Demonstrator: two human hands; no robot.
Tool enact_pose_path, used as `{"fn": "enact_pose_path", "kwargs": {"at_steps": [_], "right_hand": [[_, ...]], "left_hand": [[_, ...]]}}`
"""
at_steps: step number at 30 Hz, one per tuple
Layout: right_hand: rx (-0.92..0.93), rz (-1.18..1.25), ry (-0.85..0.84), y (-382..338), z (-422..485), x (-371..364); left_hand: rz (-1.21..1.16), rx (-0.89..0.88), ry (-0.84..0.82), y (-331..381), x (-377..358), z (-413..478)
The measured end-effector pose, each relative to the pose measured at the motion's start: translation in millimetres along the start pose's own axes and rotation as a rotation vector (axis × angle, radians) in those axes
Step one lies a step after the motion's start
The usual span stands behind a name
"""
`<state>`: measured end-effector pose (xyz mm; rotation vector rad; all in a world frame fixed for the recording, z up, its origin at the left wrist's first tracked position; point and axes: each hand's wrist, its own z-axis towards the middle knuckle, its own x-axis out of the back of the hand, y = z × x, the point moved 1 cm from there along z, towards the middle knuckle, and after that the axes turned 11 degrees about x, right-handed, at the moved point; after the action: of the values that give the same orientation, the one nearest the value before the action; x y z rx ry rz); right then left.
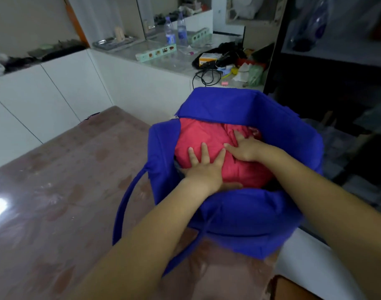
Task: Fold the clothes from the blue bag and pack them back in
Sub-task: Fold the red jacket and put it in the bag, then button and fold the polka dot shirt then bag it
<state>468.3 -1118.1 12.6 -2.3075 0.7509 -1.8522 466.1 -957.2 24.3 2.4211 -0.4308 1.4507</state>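
- Inside the blue bag (239,213), we see a red garment (207,135) filling its open mouth.
- Our left hand (203,167) presses flat on it, fingers straight.
- Our right hand (244,148) presses beside it, fingers spread.

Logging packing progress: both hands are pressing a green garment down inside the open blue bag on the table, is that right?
Not quite: the garment is red, not green. The head view shows the left hand and right hand pressing it down inside the open blue bag on the table.
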Motion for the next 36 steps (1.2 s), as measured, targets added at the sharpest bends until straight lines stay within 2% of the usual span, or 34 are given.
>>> {"fn": "enact_pose_path", "kwargs": {"at_steps": [2,5,8,10,13,17,20,24,29,36], "right_hand": [[0.139,0.046,0.108,-6.5,-43.0,13.3],[0.342,0.305,0.396,-13.9,-140.8,21.4],[0.325,0.555,0.684,-10.2,-247.6,-4.9],[0.222,0.547,0.766,-4.6,-308.2,-36.8],[0.035,0.444,0.689,6.6,-386.6,-85.6],[-0.164,0.345,0.618,22.8,-483.1,-121.7],[-0.313,0.329,0.646,44.7,-554.3,-130.2],[-0.551,0.342,0.766,71.7,-646.8,-137.9],[-0.802,0.363,0.852,103.7,-731.3,-152.7],[-0.898,0.472,0.894,180.7,-771.2,-148.6]], "left_hand": [[-0.131,-0.09,0.054,-9.1,8.2,-14.9],[-0.353,-0.236,0.292,-28.8,15.2,-49.0],[-0.443,-0.379,0.472,-33.7,2.3,-111.2],[-0.446,-0.539,0.51,-25.3,-16.4,-160.2],[-0.385,-0.747,0.406,-4.3,-53.3,-215.6],[-0.349,-0.806,0.124,29.0,-105.9,-255.2],[-0.313,-0.822,-0.011,59.6,-133.5,-279.6],[-0.281,-0.897,-0.167,113.0,-157.2,-313.9],[-0.242,-1.008,-0.24,176.3,-177.9,-360.6],[-0.211,-1.021,-0.257,261.0,-204.0,-390.7]]}}
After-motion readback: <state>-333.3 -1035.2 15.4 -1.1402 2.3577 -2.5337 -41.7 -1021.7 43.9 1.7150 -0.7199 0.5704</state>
